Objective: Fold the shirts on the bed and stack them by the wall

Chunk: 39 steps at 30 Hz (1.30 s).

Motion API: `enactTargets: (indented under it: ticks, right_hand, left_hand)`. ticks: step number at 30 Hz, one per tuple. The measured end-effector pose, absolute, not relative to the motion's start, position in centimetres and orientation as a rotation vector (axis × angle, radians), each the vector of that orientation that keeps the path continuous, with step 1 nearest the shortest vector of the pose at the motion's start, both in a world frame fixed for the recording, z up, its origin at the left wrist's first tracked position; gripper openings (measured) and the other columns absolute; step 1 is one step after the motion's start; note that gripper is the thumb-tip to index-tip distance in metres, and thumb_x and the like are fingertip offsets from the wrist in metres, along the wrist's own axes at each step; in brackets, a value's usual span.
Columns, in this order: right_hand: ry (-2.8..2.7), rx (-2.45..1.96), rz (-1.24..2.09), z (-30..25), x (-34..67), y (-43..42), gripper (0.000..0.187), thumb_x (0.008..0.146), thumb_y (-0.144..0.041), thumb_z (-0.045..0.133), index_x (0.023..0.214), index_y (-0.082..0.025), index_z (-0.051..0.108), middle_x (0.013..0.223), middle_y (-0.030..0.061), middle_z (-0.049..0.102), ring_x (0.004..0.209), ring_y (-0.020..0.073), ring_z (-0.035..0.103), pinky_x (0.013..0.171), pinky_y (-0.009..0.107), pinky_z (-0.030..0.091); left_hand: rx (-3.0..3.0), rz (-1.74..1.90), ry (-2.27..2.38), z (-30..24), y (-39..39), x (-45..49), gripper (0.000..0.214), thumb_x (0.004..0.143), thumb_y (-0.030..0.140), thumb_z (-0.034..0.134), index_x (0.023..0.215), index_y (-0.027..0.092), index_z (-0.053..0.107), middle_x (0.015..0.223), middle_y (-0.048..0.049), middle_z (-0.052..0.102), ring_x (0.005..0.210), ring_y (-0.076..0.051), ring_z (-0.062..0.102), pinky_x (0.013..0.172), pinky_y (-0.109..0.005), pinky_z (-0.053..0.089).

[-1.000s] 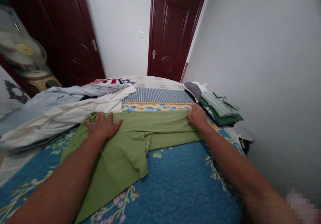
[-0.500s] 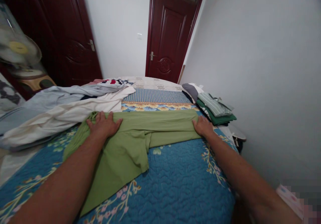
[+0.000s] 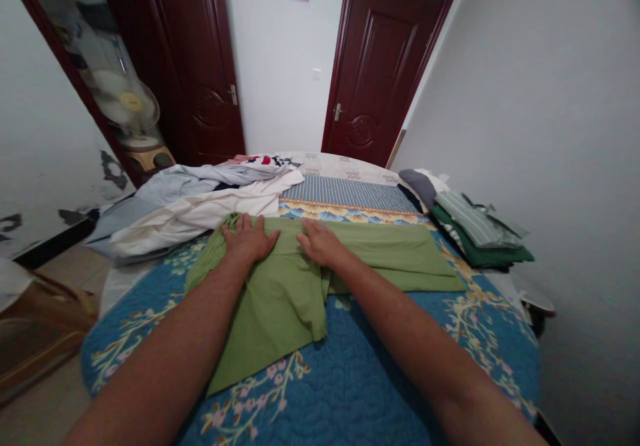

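Note:
An olive-green garment (image 3: pixel 280 299) lies across the bed, gathered at its left end, with a long flat strip reaching to the right. Folds hide what kind of garment it is. My left hand (image 3: pixel 249 238) rests on the upper left of the cloth, fingers spread and palm down. Close to its right, my right hand (image 3: pixel 320 241) touches the garment near its far edge, fingers stretched out and thumb apart. Neither hand grips anything that I can see.
Rumpled light clothes (image 3: pixel 210 209) lie at the back left of the bed. Folded clothes, with a green piece (image 3: pixel 470 243), form a stack at the right. A blue floral quilt (image 3: pixel 370 366) covers the bed. A fan (image 3: pixel 131 103) stands beyond, and a wall rises on the right.
My right hand has moved left along the garment, from its right end to near my left hand. The left hand stays in place on the cloth. The view has turned left.

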State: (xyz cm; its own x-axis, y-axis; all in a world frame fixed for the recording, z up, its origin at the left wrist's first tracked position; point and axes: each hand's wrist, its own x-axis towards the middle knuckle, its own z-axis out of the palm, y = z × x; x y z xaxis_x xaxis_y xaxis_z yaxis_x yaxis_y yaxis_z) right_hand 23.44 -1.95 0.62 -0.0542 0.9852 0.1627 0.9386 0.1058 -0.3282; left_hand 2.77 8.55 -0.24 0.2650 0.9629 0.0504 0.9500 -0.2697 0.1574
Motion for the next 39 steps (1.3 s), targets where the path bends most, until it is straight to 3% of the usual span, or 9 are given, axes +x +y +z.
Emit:
enactTargets:
  ticks: [5, 10, 19, 28, 35, 39]
  right_hand:
    - [-2.172, -1.913, 0.259, 0.2, 20.2, 0.7, 0.071, 0.111, -0.061, 0.036, 0.168, -0.019, 0.039, 0.179, 0.0119, 0.03, 0.166, 0.0347, 0.023, 0.133, 0.066, 0.014]
    - [-2.077, -2.027, 0.286, 0.2, 23.2, 0.2, 0.074, 0.11, -0.064, 0.036, 0.17, -0.02, 0.038, 0.18, 0.0112, 0.027, 0.167, 0.035, 0.021, 0.134, 0.066, 0.014]
    - [-1.849, -2.296, 0.13, -0.5, 35.6, -7.0, 0.075, 0.111, -0.064, 0.032, 0.171, -0.018, 0.036, 0.18, 0.0136, 0.028, 0.167, 0.0327, 0.022, 0.135, 0.06, 0.014]
    - [-1.433, -2.639, -0.069, -1.3, 49.4, -14.4, 0.064, 0.114, -0.052, 0.034, 0.165, -0.014, 0.044, 0.175, 0.0185, 0.037, 0.163, 0.0318, 0.033, 0.131, 0.057, 0.025]
    - [-1.332, -2.612, -0.184, -1.6, 50.7, -15.4, 0.061, 0.112, -0.047, 0.034, 0.16, -0.012, 0.049, 0.172, 0.0199, 0.042, 0.158, 0.0307, 0.038, 0.128, 0.051, 0.03]
    - [-1.268, -2.525, -0.398, -0.8, 48.8, -16.1, 0.056, 0.112, -0.038, 0.03, 0.155, -0.011, 0.053, 0.168, 0.0207, 0.047, 0.157, 0.0303, 0.039, 0.129, 0.053, 0.026]
  left_hand:
    - [2.42, 0.201, 1.832, -0.3, 8.7, 2.7, 0.091, 0.099, 0.075, 0.029, 0.173, 0.023, 0.036, 0.181, -0.0251, 0.019, 0.168, -0.043, 0.013, 0.125, -0.079, 0.009]
    - [2.43, 0.202, 1.809, -0.3, 9.1, 2.7, 0.086, 0.098, 0.079, 0.03, 0.171, 0.034, 0.04, 0.181, -0.0203, 0.023, 0.168, -0.046, 0.013, 0.122, -0.083, 0.012]
    - [2.437, 0.191, 1.827, -0.4, 9.6, 2.7, 0.091, 0.097, 0.08, 0.029, 0.171, 0.028, 0.042, 0.18, -0.0235, 0.024, 0.167, -0.047, 0.014, 0.122, -0.083, 0.012]
    - [2.442, 0.157, 1.842, 0.0, 9.2, 2.8, 0.089, 0.098, 0.078, 0.029, 0.17, 0.027, 0.043, 0.18, -0.0236, 0.024, 0.167, -0.046, 0.016, 0.123, -0.081, 0.014]
    - [2.501, 0.291, 1.848, 0.4, 8.4, 2.7, 0.087, 0.101, 0.074, 0.031, 0.169, 0.021, 0.042, 0.176, -0.0266, 0.031, 0.164, -0.047, 0.023, 0.123, -0.079, 0.018]
    - [2.637, 0.372, 1.732, 1.3, 5.6, 2.9, 0.08, 0.105, 0.063, 0.036, 0.17, 0.016, 0.04, 0.176, -0.0239, 0.034, 0.164, -0.043, 0.024, 0.128, -0.073, 0.015]
